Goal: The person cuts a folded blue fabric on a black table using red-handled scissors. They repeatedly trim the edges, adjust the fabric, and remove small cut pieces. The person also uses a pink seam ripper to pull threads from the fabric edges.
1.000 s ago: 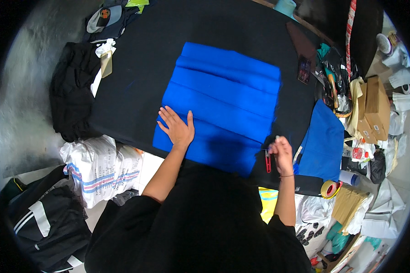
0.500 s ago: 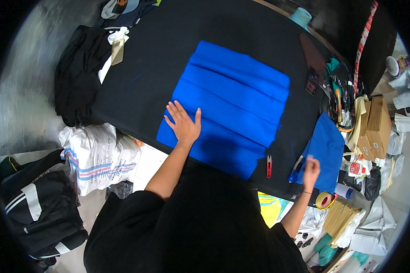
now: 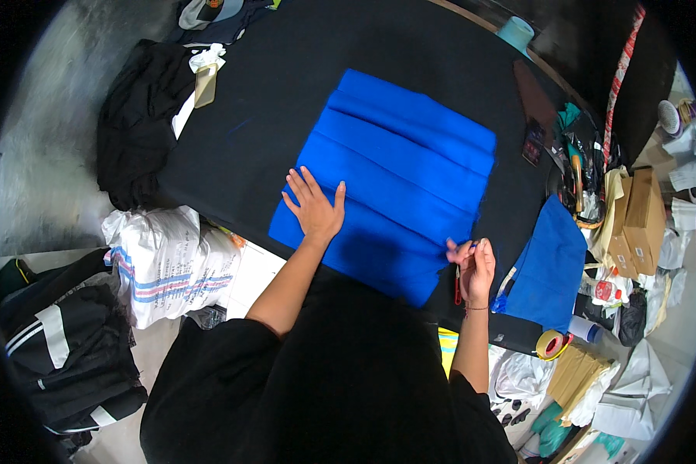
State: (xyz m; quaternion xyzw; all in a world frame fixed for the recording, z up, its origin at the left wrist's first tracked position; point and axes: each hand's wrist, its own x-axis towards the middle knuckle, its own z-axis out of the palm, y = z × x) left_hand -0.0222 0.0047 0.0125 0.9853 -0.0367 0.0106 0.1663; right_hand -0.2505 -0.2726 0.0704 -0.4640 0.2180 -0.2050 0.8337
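We see left hand (image 3: 315, 213) spread flat on blue cloth (image 3: 406, 166); right fingers (image 3: 483, 251) curled, hold unclear, right hand (image 3: 474, 271) partly hiding red scissors (image 3: 458, 287); tape roll (image 3: 550, 342) nearby.

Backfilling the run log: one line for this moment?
left hand flat on blue cloth | right hand near cloth's right edge, contact unclear | red snips on black table, partly hidden
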